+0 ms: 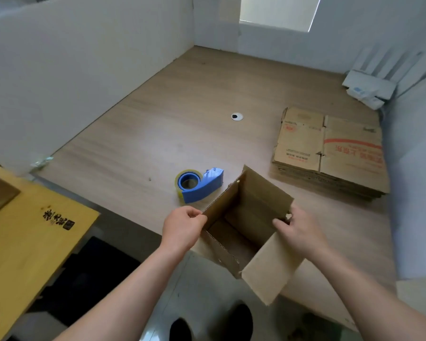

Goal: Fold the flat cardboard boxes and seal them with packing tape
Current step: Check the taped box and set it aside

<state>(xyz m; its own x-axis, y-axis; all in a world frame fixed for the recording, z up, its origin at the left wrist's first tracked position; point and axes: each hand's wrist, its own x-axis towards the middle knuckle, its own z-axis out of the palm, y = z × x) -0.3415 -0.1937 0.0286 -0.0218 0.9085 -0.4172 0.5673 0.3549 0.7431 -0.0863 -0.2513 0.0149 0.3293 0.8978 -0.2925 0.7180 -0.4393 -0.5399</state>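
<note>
The box (246, 217) stands opened at the near edge of the desk (158, 124), at 6 o'clock, its mouth up so the flaps can be folded. The left hand (182, 227) pinches the left wall; the right hand (298, 230) grips the right corner, keeping it square. The tape (198, 184) waits just beside at 11 o'clock, the flat stack (330, 153) at 2 o'clock.

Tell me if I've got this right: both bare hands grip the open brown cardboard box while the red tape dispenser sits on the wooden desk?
Not quite: the head view shows a blue tape dispenser, not red. Otherwise right: the left hand and right hand grip the open brown cardboard box, and the dispenser sits on the wooden desk.
</note>
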